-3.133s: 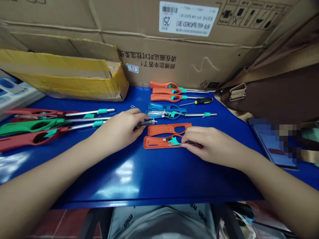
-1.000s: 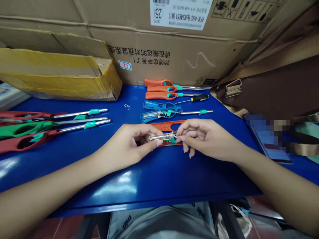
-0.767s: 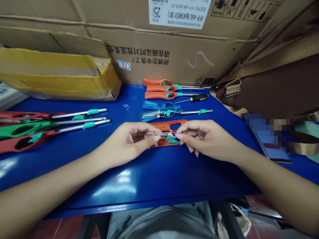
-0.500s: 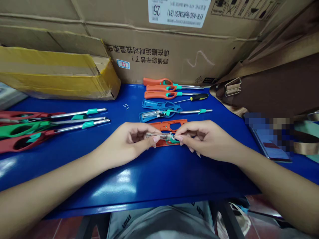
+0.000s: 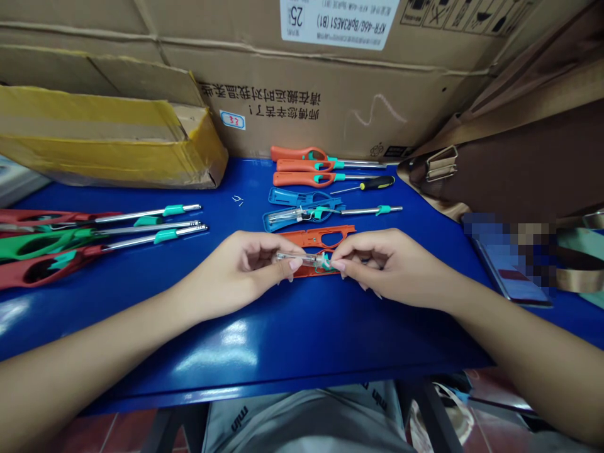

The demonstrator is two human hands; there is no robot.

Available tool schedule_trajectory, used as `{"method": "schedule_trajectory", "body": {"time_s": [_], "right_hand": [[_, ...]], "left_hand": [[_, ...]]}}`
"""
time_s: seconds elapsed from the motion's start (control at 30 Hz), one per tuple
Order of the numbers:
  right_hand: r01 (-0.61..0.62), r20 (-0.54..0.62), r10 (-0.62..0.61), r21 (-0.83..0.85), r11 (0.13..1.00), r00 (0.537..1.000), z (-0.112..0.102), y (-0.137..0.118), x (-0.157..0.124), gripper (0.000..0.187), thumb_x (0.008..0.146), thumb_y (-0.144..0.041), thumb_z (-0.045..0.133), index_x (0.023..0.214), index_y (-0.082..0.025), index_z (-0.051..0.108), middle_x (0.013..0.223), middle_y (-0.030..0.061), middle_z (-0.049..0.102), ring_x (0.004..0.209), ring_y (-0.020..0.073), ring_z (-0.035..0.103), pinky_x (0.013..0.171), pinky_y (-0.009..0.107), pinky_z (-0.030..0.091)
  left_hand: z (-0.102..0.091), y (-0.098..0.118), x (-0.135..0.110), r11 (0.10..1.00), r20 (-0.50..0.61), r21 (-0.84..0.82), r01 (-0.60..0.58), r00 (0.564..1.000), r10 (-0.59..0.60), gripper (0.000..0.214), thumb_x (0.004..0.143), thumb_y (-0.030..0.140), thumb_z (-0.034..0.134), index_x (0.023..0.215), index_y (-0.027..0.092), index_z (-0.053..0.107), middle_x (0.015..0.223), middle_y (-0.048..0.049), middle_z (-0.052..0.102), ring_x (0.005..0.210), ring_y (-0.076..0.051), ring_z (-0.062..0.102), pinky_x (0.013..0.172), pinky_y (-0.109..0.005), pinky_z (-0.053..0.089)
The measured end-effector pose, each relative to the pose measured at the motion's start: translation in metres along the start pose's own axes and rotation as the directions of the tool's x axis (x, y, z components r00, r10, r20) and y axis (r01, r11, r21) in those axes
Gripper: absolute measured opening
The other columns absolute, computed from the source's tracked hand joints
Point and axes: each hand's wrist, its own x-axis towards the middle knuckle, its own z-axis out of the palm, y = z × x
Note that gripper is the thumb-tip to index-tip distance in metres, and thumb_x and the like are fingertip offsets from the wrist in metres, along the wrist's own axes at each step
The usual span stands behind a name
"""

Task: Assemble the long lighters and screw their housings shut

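Observation:
Between thumb and fingers, my left hand (image 5: 248,267) pinches a small clear lighter fuel tank (image 5: 309,258) lying crosswise. My right hand (image 5: 394,264) is closed at the tank's right end, on its small white valve fitting, which the fingertips partly cover. Under both hands lie the two halves of an orange lighter casing, the upper half (image 5: 306,237) and the lower half (image 5: 306,272). A teal trigger piece and a thin wire show beside the lower half, partly hidden by my fingers.
Beyond are an opened blue lighter (image 5: 283,217), a screwdriver (image 5: 377,183) and several orange lighters (image 5: 297,179). Red and green lighters (image 5: 61,242) lie left, near small screws (image 5: 238,200). Cardboard boxes (image 5: 264,69) stand behind; a phone (image 5: 509,270) lies right.
Both hands stay almost in place with the fuel tank between them. The right fingertips have shifted very slightly at its valve end.

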Motion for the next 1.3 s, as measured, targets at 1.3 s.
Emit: {"method": "schedule_trajectory", "body": {"time_s": [1.3], "right_hand": [[0.399,0.063,-0.398,-0.288,0.871,0.915,0.0014,0.0059,-0.0001,0.017,0.099,-0.013,0.058,0.094,-0.018,0.073,0.091,0.0043,0.076,0.080,0.0141,0.069,0.072,0.026,0.052]], "left_hand": [[0.0025,-0.0010,-0.0036,0.995,0.041,0.070,-0.065,0.997,0.062,0.024,0.090,0.034,0.071,0.104,0.019,0.082,0.083,-0.0064,0.079,0.080,-0.022,0.072,0.063,-0.027,0.057]]}}
